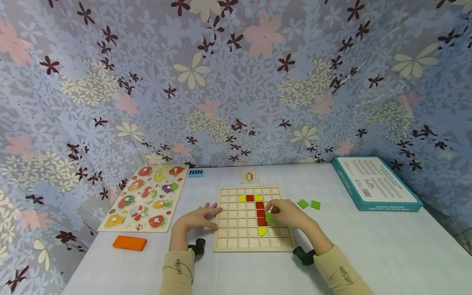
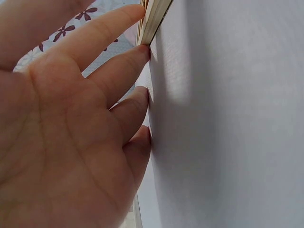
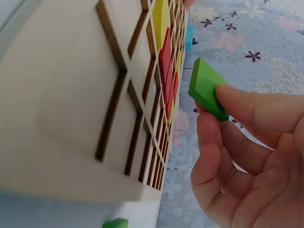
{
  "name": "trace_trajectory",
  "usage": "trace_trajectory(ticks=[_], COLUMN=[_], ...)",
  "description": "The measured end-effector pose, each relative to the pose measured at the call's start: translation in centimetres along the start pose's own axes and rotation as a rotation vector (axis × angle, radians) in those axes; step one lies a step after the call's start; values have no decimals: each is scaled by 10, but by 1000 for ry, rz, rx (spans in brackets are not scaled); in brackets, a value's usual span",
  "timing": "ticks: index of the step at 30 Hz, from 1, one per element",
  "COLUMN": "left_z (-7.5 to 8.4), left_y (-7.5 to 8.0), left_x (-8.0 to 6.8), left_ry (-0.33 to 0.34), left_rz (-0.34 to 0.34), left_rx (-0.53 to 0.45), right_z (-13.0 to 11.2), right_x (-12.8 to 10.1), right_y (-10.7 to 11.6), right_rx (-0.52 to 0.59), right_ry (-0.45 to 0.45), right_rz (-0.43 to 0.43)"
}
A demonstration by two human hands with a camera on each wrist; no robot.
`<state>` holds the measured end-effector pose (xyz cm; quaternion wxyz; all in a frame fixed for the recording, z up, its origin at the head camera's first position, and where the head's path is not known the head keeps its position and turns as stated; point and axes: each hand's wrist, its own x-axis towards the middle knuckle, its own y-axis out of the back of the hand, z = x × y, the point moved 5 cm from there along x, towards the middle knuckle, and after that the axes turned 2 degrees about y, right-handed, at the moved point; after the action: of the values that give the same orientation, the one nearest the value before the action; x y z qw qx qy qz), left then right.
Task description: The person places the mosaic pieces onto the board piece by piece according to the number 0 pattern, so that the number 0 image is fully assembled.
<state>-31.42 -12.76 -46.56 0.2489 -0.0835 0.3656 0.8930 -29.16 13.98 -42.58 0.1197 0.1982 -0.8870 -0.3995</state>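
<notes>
A wooden grid board (image 1: pixel 236 241) (image 3: pixel 71 95) lies on the white table, with a column of red squares (image 1: pixel 260 213) (image 3: pixel 167 71) and yellow pieces (image 1: pixel 262 231) at its ends. My right hand (image 1: pixel 285 213) (image 3: pixel 237 142) hovers over the board just right of the red column and pinches a green tile (image 1: pixel 270 218) (image 3: pixel 206 88) between thumb and fingers. My left hand (image 1: pixel 199 216) (image 2: pixel 71 123) rests with straight fingers on the table, its fingertips (image 2: pixel 145 50) touching the board's left edge (image 2: pixel 154 19).
Two loose green tiles (image 1: pixel 309 204) lie right of the board. A fruit peg puzzle (image 1: pixel 145 196) and an orange block (image 1: pixel 129 242) are at the left, a teal box (image 1: pixel 376 182) at the right, a small pattern card (image 1: pixel 249 176) and a blue piece (image 1: pixel 196 173) behind.
</notes>
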Motion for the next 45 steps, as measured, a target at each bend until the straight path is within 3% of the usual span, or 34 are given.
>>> trace_trajectory(ticks=[9, 24, 33, 40, 45], left_z=[0, 0, 2, 4, 2], left_y=[0, 0, 2, 3, 0], left_x=[0, 0, -1, -4, -1], left_ry=[-1, -6, 1, -18, 8], left_rz=[4, -2, -3, -22, -6], left_rx=[12, 4, -9, -6, -17], right_z=[-11, -27, -30, -31, -32], right_x=[6, 13, 14, 15, 14], right_y=[-10, -30, -40, -41, -42], right_rx=[18, 23, 27, 7, -13], right_ry=[17, 126, 124, 95, 98], right_rz=[-23, -110, -152, -135, -127])
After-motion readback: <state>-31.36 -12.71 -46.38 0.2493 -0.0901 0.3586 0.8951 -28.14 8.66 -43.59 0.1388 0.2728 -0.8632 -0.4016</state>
